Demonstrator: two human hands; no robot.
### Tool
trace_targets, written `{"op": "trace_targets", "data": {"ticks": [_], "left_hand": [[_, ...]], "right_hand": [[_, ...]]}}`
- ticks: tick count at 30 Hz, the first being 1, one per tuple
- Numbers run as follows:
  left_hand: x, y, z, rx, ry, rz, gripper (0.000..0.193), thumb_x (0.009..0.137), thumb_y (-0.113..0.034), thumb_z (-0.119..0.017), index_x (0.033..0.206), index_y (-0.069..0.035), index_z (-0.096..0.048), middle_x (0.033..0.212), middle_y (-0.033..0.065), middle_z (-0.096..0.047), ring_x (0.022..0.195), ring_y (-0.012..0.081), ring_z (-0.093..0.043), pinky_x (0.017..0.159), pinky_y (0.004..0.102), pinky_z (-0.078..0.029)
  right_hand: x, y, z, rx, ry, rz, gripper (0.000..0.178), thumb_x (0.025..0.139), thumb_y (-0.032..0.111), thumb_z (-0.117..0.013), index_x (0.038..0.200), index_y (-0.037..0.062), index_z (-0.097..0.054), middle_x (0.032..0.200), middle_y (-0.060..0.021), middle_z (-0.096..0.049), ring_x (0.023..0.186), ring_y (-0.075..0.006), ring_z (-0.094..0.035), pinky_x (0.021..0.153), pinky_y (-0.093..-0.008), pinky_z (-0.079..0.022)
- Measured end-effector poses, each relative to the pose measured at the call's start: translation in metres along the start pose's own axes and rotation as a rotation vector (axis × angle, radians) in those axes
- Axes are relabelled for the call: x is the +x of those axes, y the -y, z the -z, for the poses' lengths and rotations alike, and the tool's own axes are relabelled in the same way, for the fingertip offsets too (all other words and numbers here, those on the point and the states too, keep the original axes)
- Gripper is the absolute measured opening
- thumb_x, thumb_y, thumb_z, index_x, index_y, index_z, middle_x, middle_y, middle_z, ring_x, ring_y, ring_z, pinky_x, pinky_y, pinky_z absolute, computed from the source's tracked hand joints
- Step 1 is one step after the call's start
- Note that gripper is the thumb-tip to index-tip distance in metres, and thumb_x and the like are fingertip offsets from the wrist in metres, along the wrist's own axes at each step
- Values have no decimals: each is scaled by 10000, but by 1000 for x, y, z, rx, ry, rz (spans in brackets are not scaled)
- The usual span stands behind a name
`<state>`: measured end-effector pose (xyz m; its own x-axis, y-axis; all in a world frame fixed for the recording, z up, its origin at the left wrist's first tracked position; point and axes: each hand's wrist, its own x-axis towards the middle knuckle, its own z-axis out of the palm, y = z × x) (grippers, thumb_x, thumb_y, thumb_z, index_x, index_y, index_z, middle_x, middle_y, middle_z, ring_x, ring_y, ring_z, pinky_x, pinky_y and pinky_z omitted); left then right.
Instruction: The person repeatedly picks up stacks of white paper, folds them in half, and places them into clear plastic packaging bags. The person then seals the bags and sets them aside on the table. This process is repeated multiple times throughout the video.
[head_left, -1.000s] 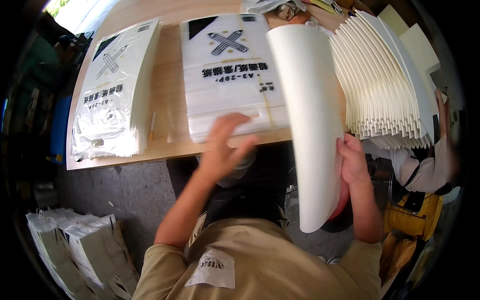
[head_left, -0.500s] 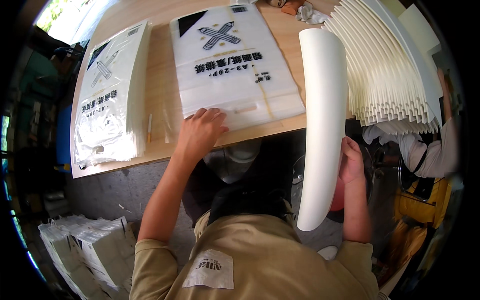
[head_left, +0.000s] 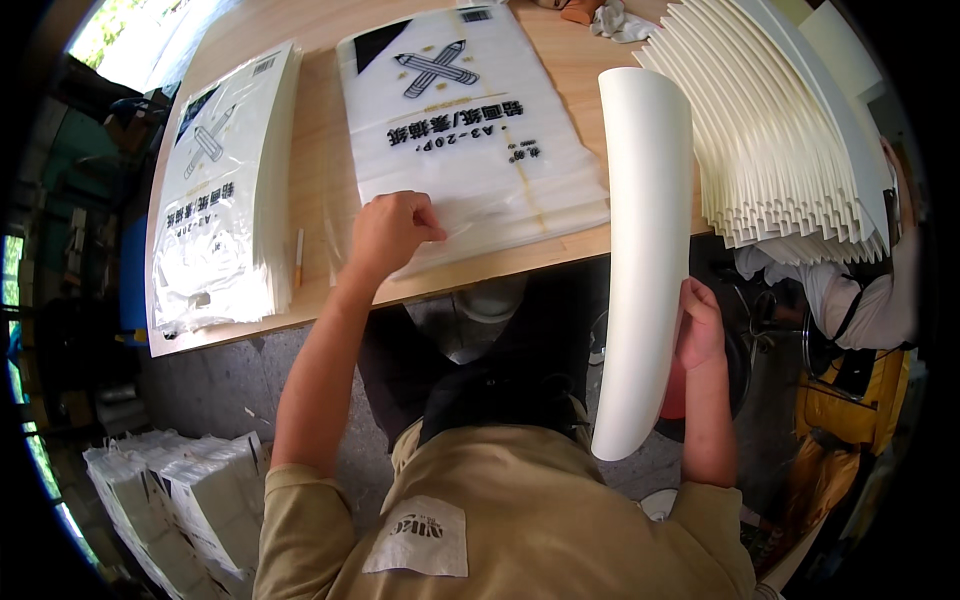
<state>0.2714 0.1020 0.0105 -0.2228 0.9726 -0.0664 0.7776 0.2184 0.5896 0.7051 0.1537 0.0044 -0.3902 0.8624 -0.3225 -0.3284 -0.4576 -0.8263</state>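
Paper: a thick white sheet or sheets [head_left: 645, 250], curled lengthwise into a trough, its bulging side toward the camera; it is held on the person's right, between the bags [head_left: 450, 130] and the fanned stack [head_left: 770, 140].
Paper's long axis: runs from near to far; the far end lies over the tabletop [head_left: 325, 110], while the near end reaches past the edge toward the person's body and sits slightly farther left.
Right hand: closed on the right edge of the paper [head_left: 702, 325], thumb in front; the other fingers are partly hidden behind it.
Left hand: on the near left part of the bags [head_left: 395, 232], fingers curled in and drawn close together; I cannot tell whether they pinch the plastic.
Between the hands: well apart, the near part of the bags and the paper lying between them.
Bags: flat, clear printed plastic, long axis near to far, far end leaning left; crossed pencils are printed toward the far end.
Left of the bags: a thin stick [head_left: 299, 258], orange at its near end, then filled packs [head_left: 215, 190] in a pile.
Floor, lower left: white bundles [head_left: 180, 500] standing close together.
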Motion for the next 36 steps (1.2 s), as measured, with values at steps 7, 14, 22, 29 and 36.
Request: {"op": "trace_targets", "data": {"ticks": [7, 14, 22, 29, 36], "left_hand": [[32, 18, 14, -269, 303, 135, 218, 776, -230, -815, 766, -41, -706, 714, 58, -681, 637, 154, -607, 600, 302, -474], [27, 30, 4, -311, 251, 66, 214, 731, -182, -825, 846, -40, -713, 755, 74, -699, 675, 175, -628, 636, 320, -495], [15, 7, 5, -100, 164, 78, 245, 690, -231, -843, 846, -80, -728, 804, 45, -723, 752, 214, -668, 692, 355, -512], [26, 49, -30, -79, -189, -165, 405, 889, -318, -635, 1221, -85, -639, 1148, 161, -702, 1056, 353, -650, 886, 406, -513], [30, 61, -44, -193, -249, -213, 371, 892, -276, -635, 1198, -67, -649, 1119, 170, -708, 1030, 365, -655, 867, 409, -517]], "right_hand": [[-2, 9, -10, -151, 30, 71, 277, 973, 192, -645, 1124, -39, -660, 1024, -75, -724, 911, -149, -670, 856, -274, -508], [1, -6, 1, -132, 201, 45, 290, 925, 155, -712, 1133, -40, -668, 1025, -89, -727, 900, -155, -674, 828, -285, -525], [33, -20, -57, -78, 453, -52, 433, 919, 260, -728, 1202, -52, -626, 1075, -80, -698, 964, -167, -662, 842, -311, -528], [104, -73, -152, 142, 793, -241, 384, 988, 293, -636, 1215, -18, -634, 1036, -61, -712, 892, -125, -682, 779, -285, -549], [96, -81, -175, 178, 720, -330, 345, 1010, 282, -602, 1211, 6, -645, 994, -54, -725, 833, -105, -691, 729, -264, -556]]}}
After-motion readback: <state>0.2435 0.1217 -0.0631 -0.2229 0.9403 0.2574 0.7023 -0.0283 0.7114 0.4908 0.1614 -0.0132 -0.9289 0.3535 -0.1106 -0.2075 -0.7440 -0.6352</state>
